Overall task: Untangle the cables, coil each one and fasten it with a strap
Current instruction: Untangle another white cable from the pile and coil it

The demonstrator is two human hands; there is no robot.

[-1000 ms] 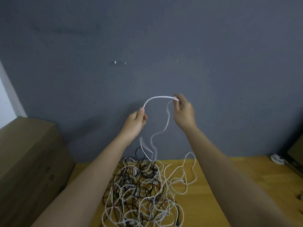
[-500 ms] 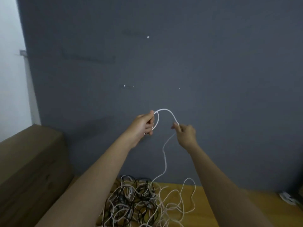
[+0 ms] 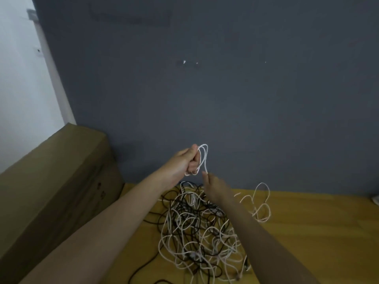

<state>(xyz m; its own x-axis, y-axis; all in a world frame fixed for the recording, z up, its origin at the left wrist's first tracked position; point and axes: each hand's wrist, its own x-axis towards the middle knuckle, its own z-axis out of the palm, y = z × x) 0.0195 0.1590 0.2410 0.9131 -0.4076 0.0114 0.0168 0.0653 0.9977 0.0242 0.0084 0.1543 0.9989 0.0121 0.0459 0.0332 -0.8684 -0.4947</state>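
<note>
My left hand (image 3: 187, 160) is raised in front of the grey wall and grips a small coil of white cable (image 3: 203, 158), two or three loops standing above and beside its fingers. Just below it, my right hand (image 3: 215, 187) pinches the same white cable where it leaves the coil. A tangle of white and black cables (image 3: 196, 228) lies on the yellow wooden table (image 3: 307, 232) under both hands. A loose stretch of white cable (image 3: 261, 201) lies in loops to the right of the pile.
A large brown cardboard box (image 3: 51, 187) stands at the left, against the table's edge. The dark grey wall (image 3: 225, 89) rises right behind the table. A small white object (image 3: 376, 199) shows at the far right edge.
Both hands have come down and closer together. The single arc of white cable between them has become loops gathered in my left hand. My right hand has moved below the left one.
</note>
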